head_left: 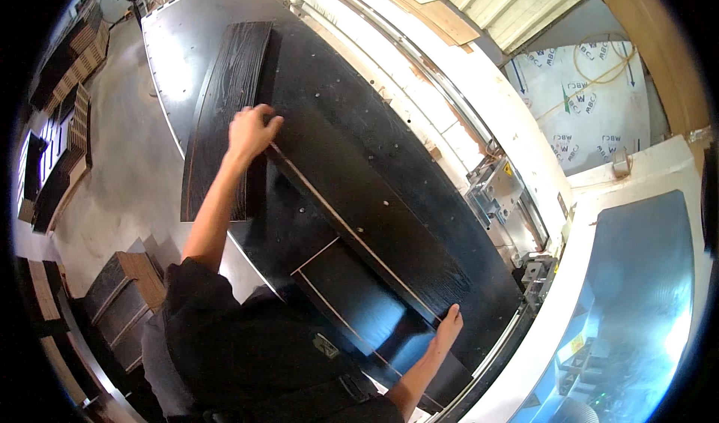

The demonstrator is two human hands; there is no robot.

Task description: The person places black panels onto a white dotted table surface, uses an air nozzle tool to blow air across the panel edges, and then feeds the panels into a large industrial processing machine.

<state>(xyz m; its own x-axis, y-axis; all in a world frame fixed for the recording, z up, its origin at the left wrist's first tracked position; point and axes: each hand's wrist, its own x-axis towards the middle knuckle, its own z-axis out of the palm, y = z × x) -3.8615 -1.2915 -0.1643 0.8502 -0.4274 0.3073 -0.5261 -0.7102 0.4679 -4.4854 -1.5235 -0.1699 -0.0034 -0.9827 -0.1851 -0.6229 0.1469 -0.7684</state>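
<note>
A long black wood-grain panel (359,198) with a pale raw edge facing me lies slantwise on the dark table (202,29). My left hand (253,132) is closed at its far left end, fingers curled and thumb apart, beside a stack of black boards (225,101). At the panel's near right end, my right hand (447,327) is closed round the corner; its fingertips are partly hidden. Nearer my body, another dark panel (356,288) with pale edges lies on the table, partly covered by my dark shirt.
A white machine frame with a metal rail (442,71) and a metal carriage (498,191) borders the table's right side. Beyond it is a bluish glossy panel (636,303). Stacked boards (123,295) stand on the floor at the left.
</note>
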